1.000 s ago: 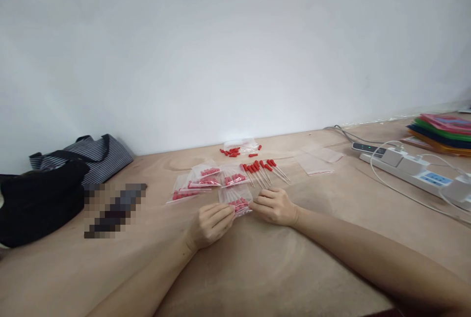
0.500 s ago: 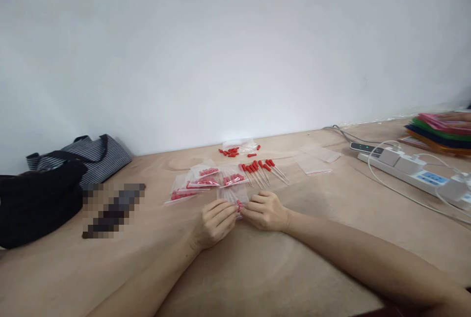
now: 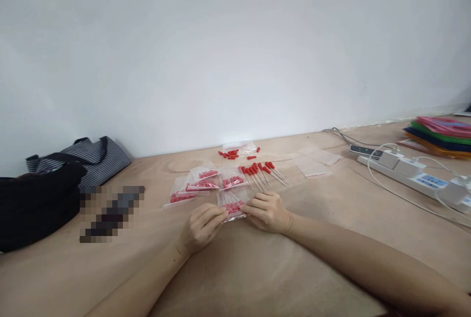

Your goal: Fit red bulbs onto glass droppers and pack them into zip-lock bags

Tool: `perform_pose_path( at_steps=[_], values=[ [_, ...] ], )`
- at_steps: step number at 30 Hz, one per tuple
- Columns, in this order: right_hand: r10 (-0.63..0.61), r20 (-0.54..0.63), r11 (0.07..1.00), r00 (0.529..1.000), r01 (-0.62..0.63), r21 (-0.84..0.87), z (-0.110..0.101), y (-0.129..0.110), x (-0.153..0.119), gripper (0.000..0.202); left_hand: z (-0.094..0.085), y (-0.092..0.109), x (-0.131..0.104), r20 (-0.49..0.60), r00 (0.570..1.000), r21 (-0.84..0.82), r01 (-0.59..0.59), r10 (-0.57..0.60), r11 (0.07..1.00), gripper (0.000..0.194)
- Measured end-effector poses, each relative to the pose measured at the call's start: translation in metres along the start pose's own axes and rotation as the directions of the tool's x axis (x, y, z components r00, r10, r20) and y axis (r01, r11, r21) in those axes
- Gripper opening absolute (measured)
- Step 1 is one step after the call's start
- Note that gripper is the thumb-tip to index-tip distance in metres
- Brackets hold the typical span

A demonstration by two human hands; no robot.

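My left hand [image 3: 204, 224] and my right hand [image 3: 268, 212] pinch the near edge of a clear plastic bag [image 3: 233, 202] from either side. Red-ended pieces show through it, their red ends toward me. Just beyond lies another filled bag [image 3: 232, 178]. More filled bags [image 3: 184, 196] overlap to the left. Several thin droppers with red tops [image 3: 254, 170] lie loose past my right hand. Farther back, loose red caps [image 3: 231, 154] rest by a clear bag [image 3: 241, 146] near the wall.
Flat clear bags [image 3: 316, 164] lie right of the droppers. A white power strip [image 3: 408, 172] with plugs and cables stands farther right, before a stack of coloured sheets [image 3: 441, 133]. At left are a striped bag [image 3: 99, 160], black cloth [image 3: 33, 209] and a pixelated dark object [image 3: 114, 214].
My left hand has moved left along the bag's near edge, so more of the bag and its red ends show. The other person's hand at the coloured stack has left view.
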State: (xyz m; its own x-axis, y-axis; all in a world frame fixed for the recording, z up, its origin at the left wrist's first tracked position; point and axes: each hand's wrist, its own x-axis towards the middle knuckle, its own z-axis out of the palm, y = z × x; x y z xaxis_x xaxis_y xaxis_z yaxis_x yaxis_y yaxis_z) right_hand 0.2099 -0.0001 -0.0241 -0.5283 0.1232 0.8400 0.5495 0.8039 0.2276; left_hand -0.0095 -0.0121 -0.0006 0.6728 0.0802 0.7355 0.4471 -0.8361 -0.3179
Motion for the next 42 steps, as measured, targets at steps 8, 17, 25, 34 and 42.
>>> perform_pose_path(
  at_steps=[8, 17, 25, 34, 42],
  values=[
    [-0.050, -0.016, 0.999, 0.999, 0.050, -0.014, 0.006, -0.007, 0.003, 0.010, 0.006, 0.004, 0.003, -0.018, 0.998, -0.017, -0.056, 0.056, 0.998, 0.013],
    [-0.004, -0.009, 1.000, 1.000, 0.004, -0.001, 0.007, -0.010, 0.005, 0.015, 0.008, 0.004, 0.009, -0.005, 1.000, -0.063, -0.023, 0.022, 0.998, 0.015],
    [0.008, 0.037, 0.999, 0.999, -0.006, -0.038, 0.007, -0.016, 0.008, 0.017, 0.008, 0.010, 0.011, -0.031, 0.999, -0.020, -0.039, 0.039, 0.999, 0.013],
    [0.027, 0.144, 0.999, 0.989, -0.021, -0.045, -0.008, 0.009, -0.012, 0.021, 0.000, 0.005, 0.008, -0.032, 0.999, 0.014, -0.029, 0.029, 0.999, 0.012],
    [0.128, 0.153, 0.983, 0.980, -0.145, 0.110, -0.008, 0.015, -0.016, 0.017, -0.004, -0.005, 0.003, 0.080, 0.993, -0.123, -0.072, 0.082, 0.990, 0.014]
  ],
)
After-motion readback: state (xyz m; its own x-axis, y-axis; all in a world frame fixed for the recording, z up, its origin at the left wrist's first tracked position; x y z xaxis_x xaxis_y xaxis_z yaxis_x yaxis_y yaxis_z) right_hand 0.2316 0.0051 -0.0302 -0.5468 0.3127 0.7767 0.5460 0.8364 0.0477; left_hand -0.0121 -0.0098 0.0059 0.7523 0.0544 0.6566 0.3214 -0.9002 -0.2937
